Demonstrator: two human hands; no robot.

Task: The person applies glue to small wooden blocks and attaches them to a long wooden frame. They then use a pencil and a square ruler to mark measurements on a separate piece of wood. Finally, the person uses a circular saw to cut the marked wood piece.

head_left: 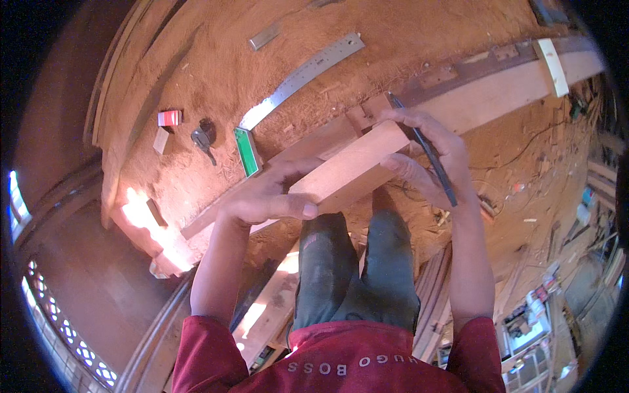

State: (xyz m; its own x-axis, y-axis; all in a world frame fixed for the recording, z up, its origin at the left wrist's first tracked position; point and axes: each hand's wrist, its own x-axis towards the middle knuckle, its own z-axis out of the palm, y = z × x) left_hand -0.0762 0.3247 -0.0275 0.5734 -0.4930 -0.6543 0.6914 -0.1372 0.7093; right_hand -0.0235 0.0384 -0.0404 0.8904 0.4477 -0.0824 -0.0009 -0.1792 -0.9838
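Observation:
A short, squared wooden block (pixel 357 160) is held in front of me, slanting up to the right. My left hand (pixel 275 196) is closed round its near left end, with the thumb on its side. At the far right end my right hand (pixel 436 154) grips the block between thumb and fingers. A dark pencil or pen (pixel 440 175) also lies in that hand, crossing over the fingers. Beyond the block, a try square with a green handle (pixel 246 152) and a metal blade (pixel 301 78) rests on the dusty work surface.
A long board (pixel 485 98) runs off to the upper right, with a pale strip (pixel 553 67) across it. A dark tape measure (pixel 204 134), a red and white box (pixel 170 118), and a small wood piece (pixel 160 140) lie at the left. Sawdust covers the surface.

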